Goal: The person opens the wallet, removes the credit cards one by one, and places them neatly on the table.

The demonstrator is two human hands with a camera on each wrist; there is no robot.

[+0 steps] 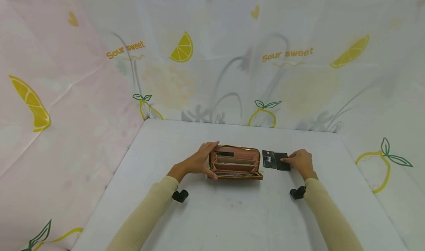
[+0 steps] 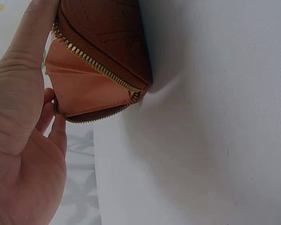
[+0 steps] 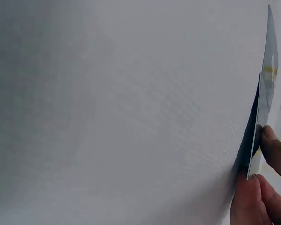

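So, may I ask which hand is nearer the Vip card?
Right. The right hand pinches another dark card right of the Vip card; the left hand holds the left end of the wallet.

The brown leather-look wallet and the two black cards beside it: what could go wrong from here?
The black rectangular card pinched in the right hand is tilted, so it could slip, or nudge the black card printed "Vip" beside it. The brown leather-look wallet gapes unzipped; if the left hand loosened, it might tip.

left wrist view crops wallet (image 2: pixel 107 33); right wrist view crops right hand (image 3: pixel 269 194).
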